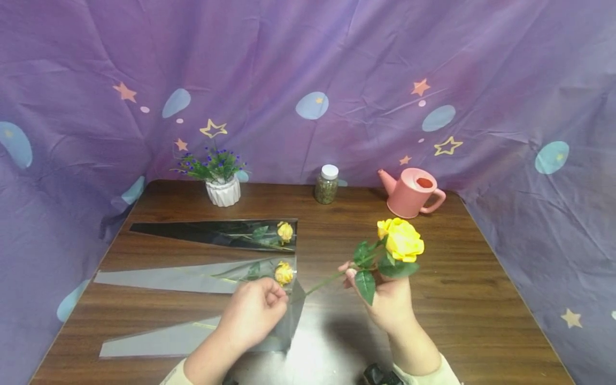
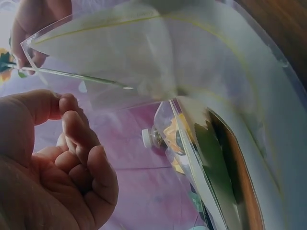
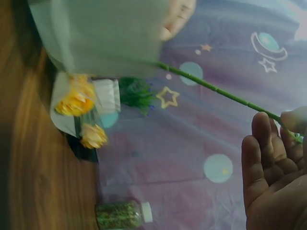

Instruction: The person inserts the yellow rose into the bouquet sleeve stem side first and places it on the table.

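My right hand (image 1: 393, 303) pinches the green stem of a yellow artificial rose (image 1: 403, 240), its bloom leaning to the right above the fingers. The stem (image 3: 216, 89) slants down left into the mouth of a clear-fronted, grey-backed flower sleeve (image 1: 154, 340). Through the plastic in the left wrist view, the stem's cut end (image 2: 125, 87) shows a short way inside. At the sleeve's raised mouth, my left hand (image 1: 252, 312) pinches the plastic edge between thumb and curled fingers. The sleeve's narrow tail lies on the table to the left.
Behind the left hand lie two sleeved yellow roses, one in a grey sleeve (image 1: 159, 279) and one in a black sleeve (image 1: 187, 230). Along the table's back stand a white potted plant (image 1: 223, 191), a white-capped jar (image 1: 327, 187) and a pink watering can (image 1: 406, 195).
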A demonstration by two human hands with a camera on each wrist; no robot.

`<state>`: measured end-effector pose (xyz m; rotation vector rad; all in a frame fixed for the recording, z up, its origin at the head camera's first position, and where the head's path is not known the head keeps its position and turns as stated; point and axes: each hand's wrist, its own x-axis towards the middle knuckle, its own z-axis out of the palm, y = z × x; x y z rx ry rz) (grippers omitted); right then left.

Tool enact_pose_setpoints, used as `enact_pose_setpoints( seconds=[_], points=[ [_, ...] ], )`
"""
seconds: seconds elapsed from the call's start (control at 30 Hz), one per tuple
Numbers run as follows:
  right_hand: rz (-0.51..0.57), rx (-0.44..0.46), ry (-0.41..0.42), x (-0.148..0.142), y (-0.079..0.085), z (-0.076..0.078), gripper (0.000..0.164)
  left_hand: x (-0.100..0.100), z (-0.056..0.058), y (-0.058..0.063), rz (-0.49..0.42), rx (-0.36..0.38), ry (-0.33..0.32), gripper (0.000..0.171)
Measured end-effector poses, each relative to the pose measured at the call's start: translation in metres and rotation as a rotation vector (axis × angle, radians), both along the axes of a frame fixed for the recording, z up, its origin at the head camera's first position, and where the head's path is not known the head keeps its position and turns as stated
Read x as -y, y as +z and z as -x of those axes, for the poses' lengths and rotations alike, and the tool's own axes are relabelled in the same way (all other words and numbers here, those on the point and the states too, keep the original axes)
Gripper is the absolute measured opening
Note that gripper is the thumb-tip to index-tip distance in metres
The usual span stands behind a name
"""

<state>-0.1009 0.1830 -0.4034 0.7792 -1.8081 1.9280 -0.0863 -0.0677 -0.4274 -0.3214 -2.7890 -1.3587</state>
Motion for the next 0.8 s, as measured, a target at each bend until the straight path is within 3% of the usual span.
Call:
enact_pose_setpoints(
  seconds=[0.17, 0.33, 0.47, 0.6, 0.73, 0.8],
  points=[
    [0.007, 0.017, 0.011, 0.012, -0.006, -0.003, 0.049, -0.001, -0.002, 0.002, -0.063, -0.004, 0.012, 0.010],
    [-0.032, 0.035, -0.047, 0.022, -0.015, -0.005, 0.057, -0.001, -0.003, 0.005, -0.107, 0.006, 0.027, 0.010],
    [-0.113, 0.021, -0.120, 0.030, -0.022, -0.005, 0.040, -0.002, -0.003, 0.006, -0.119, 0.007, 0.034, 0.010],
    [-0.164, -0.014, -0.174, 0.039, -0.030, -0.005, 0.040, -0.005, -0.003, 0.007, -0.136, 0.012, 0.032, 0.009],
    [-0.164, -0.041, -0.188, 0.045, -0.036, -0.005, 0.054, -0.006, -0.003, 0.008, -0.139, 0.006, 0.030, 0.010],
    [-0.177, -0.067, -0.201, 0.045, -0.038, -0.005, 0.075, -0.006, -0.002, 0.008, -0.139, 0.006, 0.026, 0.010]
  ],
)
